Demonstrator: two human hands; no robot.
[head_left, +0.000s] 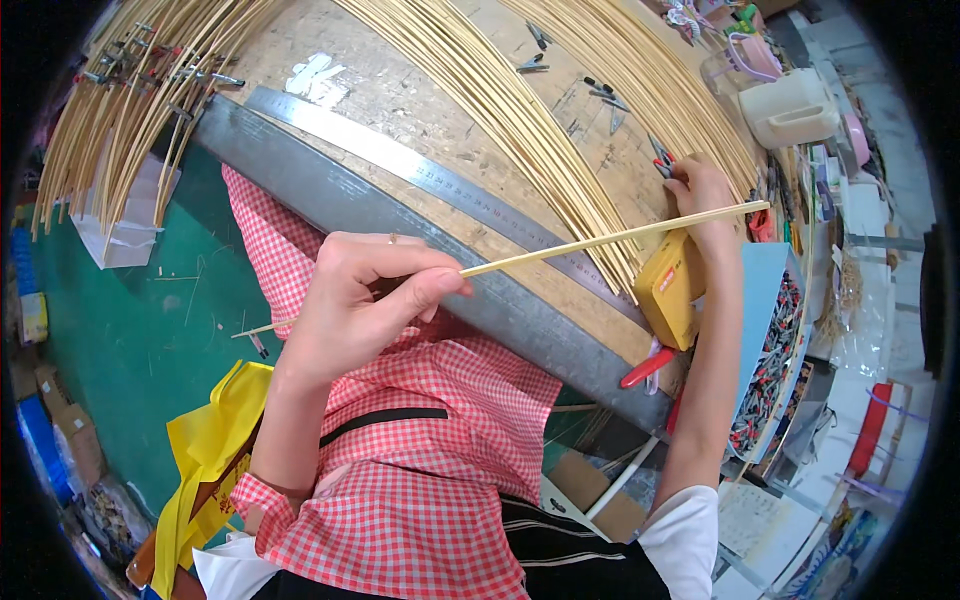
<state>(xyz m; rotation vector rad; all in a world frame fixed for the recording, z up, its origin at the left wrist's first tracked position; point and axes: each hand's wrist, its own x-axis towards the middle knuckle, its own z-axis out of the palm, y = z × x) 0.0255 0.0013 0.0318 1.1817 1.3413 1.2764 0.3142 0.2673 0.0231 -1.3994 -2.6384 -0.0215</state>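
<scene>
My left hand (365, 290) pinches a long thin bamboo strip (600, 238) between thumb and fingers. The strip slants up to the right, above a steel ruler (400, 162), and its far end passes over my right wrist. At the right of the workbench, my right hand (697, 190) has its fingers curled round a small metal clip with red tips (660, 158); the fingers partly hide it. A fan of bamboo strips (500, 110) lies on the wooden bench top (400, 70), and more strips (640, 75) lie farther right. Beside my right forearm is a yellow block-shaped thing (668, 290).
A dark metal bar (430, 265) edges the bench. Clamped strips (120, 110) hang over its left end. Loose clips (533, 63) lie between the strips. At the right stand a blue box (750, 330) of clips and a white jug (790, 110). A red-handled tool (648, 368) lies near the edge.
</scene>
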